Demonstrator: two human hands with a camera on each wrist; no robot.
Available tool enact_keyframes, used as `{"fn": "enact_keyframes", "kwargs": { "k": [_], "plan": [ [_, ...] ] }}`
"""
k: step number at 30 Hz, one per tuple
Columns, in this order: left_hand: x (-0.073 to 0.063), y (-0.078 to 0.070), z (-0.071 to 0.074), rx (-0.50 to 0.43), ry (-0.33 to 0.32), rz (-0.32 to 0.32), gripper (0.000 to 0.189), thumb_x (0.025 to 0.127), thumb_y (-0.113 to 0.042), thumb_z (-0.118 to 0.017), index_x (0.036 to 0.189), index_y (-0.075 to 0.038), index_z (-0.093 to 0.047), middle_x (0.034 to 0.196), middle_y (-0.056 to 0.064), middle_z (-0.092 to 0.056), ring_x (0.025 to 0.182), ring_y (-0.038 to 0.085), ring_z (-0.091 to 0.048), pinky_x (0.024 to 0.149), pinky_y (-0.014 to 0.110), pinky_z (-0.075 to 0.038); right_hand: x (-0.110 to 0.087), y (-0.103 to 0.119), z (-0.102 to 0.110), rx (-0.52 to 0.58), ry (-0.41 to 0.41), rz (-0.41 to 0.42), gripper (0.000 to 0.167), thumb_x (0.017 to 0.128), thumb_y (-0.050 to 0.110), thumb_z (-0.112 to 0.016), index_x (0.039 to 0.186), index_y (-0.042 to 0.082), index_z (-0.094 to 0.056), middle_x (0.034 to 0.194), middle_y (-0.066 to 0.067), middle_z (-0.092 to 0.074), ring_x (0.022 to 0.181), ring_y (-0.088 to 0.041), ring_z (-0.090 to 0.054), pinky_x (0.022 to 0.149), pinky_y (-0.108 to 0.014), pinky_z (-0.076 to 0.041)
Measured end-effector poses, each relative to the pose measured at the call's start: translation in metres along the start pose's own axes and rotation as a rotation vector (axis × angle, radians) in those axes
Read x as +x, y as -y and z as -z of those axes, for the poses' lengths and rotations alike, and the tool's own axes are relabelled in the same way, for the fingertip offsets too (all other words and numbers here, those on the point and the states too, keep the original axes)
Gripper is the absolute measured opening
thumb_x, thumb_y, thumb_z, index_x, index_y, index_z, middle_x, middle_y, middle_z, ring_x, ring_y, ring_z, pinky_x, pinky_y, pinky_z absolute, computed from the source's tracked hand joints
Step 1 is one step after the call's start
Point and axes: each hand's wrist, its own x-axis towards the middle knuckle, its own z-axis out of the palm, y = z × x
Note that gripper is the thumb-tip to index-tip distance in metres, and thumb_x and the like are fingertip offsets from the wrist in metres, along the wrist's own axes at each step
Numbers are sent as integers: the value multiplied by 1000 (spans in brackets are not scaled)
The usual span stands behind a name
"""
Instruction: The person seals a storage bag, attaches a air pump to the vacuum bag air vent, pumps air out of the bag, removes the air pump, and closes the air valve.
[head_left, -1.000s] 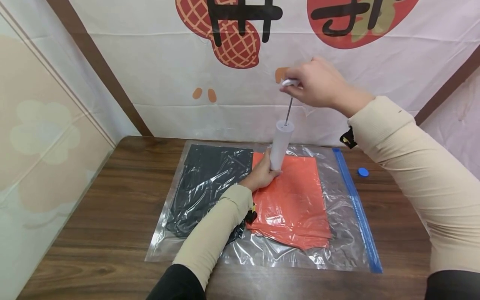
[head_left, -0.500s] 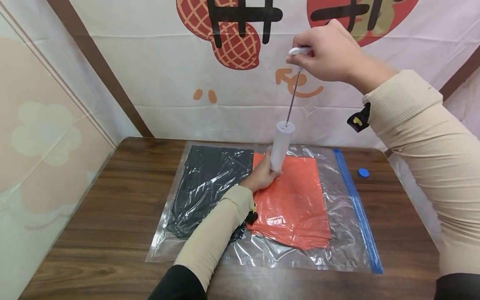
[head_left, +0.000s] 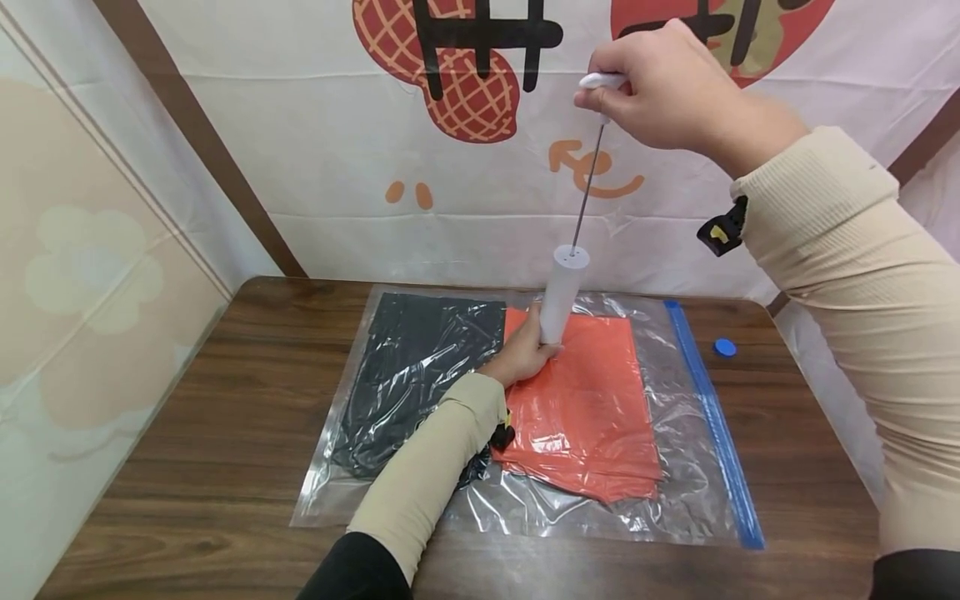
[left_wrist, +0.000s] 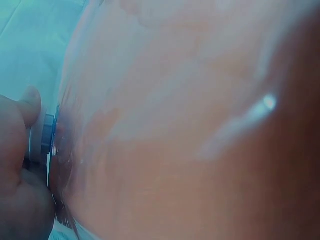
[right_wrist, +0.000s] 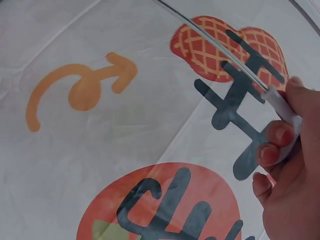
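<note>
A white hand pump (head_left: 560, 296) stands slightly tilted on a clear vacuum storage bag (head_left: 577, 521). Low on its barrel, my left hand (head_left: 521, 350) grips it; in the left wrist view a blue valve (left_wrist: 48, 134) shows at the pump's base, against the plastic. High above, my right hand (head_left: 667, 87) grips the white pump handle (head_left: 602, 81). A thin metal rod (head_left: 588, 187) runs from the handle down into the barrel, far drawn out. Inside the bag lie dark folded fabric (head_left: 420, 367) on the left and orange-red folded fabric (head_left: 585, 408) on the right.
Along the bag's right edge runs a blue zip strip (head_left: 712, 421). A small blue cap (head_left: 725, 347) lies on the wooden table (head_left: 172, 433) to its right. Behind the table hangs a printed white cloth (head_left: 322, 158).
My right hand has risen with the pump handle, drawing more of the rod out of the barrel; the last half second brings only a small rise. The left hand and bag stay in place.
</note>
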Motion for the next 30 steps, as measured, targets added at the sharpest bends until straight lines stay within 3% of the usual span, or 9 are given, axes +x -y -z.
{"fn": "enact_keyframes", "kwargs": {
  "k": [7,12,17,23,30],
  "plan": [
    [-2,-2,2,-18,0,26,78,99,-17,-69,156,-12,-16,145,16,-47,131,31,-50,111,49,-40,-1,1,-14,-20,100,21,36,108,32,-51,100,0,-64,88,-17,-66,73,-29,-55,65,-40,-41],
    [-2,-3,1,-30,6,42,78,99,-17,-69,156,-12,-16,147,15,-46,133,30,-49,113,48,-39,-10,-3,-44,-18,221,33,30,106,29,-55,98,1,-63,84,-14,-64,71,-28,-55,64,-40,-43],
    [-2,-3,0,-29,0,23,78,98,-15,-70,155,-9,-17,146,17,-46,134,31,-49,114,47,-38,-20,-4,-75,2,285,96,22,103,22,-59,97,2,-62,79,-10,-60,70,-27,-55,65,-40,-44],
    [-2,-1,-1,-37,-15,3,76,97,-14,-70,154,-6,-20,140,19,-50,130,31,-52,111,47,-41,-33,-2,-106,22,335,117,22,104,20,-58,88,6,-57,74,-8,-55,67,-27,-54,63,-40,-43],
    [-1,-1,-1,-54,-10,-2,76,97,-12,-70,153,-7,-20,138,18,-50,129,31,-51,111,47,-40,-45,-1,-126,39,318,109,18,101,21,-63,92,5,-61,79,-10,-63,72,-27,-61,67,-44,-50]
  ]
}}
